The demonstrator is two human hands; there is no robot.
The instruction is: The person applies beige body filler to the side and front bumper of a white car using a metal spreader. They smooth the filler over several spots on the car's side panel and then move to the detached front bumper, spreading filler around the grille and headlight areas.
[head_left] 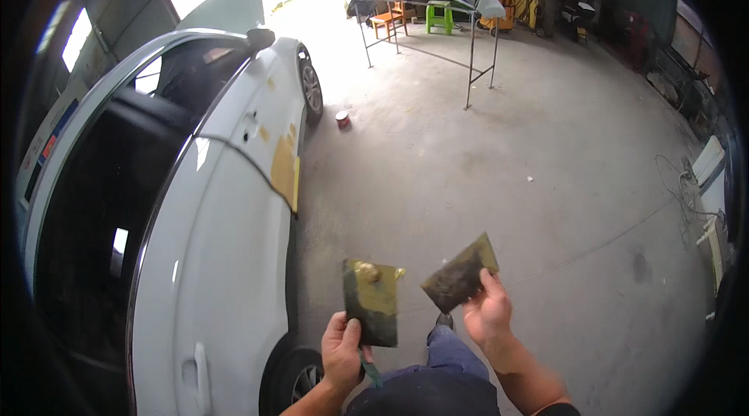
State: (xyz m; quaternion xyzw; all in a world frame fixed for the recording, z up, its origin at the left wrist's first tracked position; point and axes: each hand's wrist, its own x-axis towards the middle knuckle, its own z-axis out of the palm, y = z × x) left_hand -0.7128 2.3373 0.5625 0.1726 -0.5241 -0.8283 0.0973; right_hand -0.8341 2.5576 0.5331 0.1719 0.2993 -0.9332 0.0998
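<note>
Between the left hand's fingers (341, 350) sat a flat rectangular metal-looking board (371, 303), matt and smeared with yellowish putty — beyond the right hand's fingertips (491, 285), a dull, grimy spreader blade (460, 273). The white car's painted panel (226, 260) looked glossy; the grey concrete floor (507, 166) was rough.

Two flat spreaders (371, 300) (461, 273) — putty-smeared, yellowish — held tilted, apart.

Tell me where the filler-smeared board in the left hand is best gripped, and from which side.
Grip the board at its bare lower edge, coming from below, as the left hand does now. The yellowish filler sits on the upper part of its face, so that end is probably best left untouched. The right hand holds a separate scraper.
</note>
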